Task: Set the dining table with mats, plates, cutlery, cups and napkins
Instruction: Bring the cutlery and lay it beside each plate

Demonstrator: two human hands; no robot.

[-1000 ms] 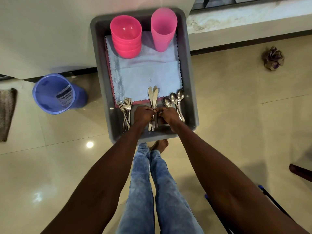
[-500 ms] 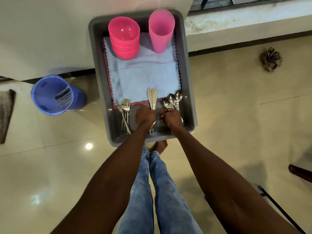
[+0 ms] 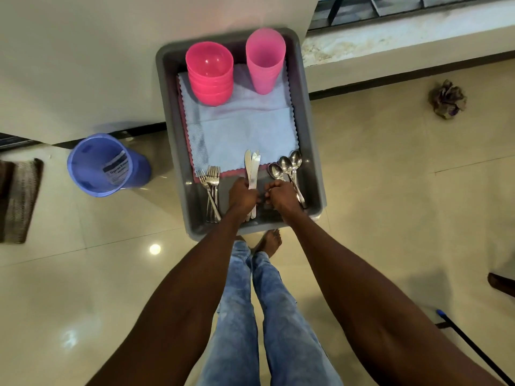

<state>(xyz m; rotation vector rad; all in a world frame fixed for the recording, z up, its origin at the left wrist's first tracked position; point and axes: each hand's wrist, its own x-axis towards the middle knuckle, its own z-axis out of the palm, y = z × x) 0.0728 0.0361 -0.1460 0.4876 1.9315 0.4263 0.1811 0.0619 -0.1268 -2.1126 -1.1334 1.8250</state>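
Presently, the knives (image 3: 253, 169) lie bunched in the near end of a grey tray (image 3: 312, 151), blades pointing away from the person and overlapping the near edge of a pale blue napkin (image 3: 245, 132). The left hand (image 3: 243, 197) is curled round the knife handles, with the handle ends showing just below the fist. The right hand (image 3: 282, 198) sits just beside it, fingers curled into a fist; whether it holds anything cannot be told from this view, though its outer edge lies against the handles of the spoons (image 3: 287, 167). Three spoons rest to the right of the knives, bowls fanned toward the napkin. A bundle of forks (image 3: 212, 188) lies to the left of the knives, tines on the napkin's near corner. A pink edge shows beneath the napkin along its left and near sides. At the far end of the tray, on the napkin, stand a stack of pink bowls (image 3: 210, 73) on the left and a stack of pink cups (image 3: 265, 58) on the right, both upright and apart from each other. The tray's far end meets a pale wall or counter face. On the tiled floor (image 3: 390, 190) to the left of the tray stands a blue bucket (image 3: 103, 165) with a printed label inside, and a dark woven mat (image 3: 19, 199) lies at the left edge. A crumpled dark object (image 3: 447, 99) rests on the floor well to the right. The person's jeans (image 3: 259, 316) and one bare foot (image 3: 269, 242) are visible below the tray.
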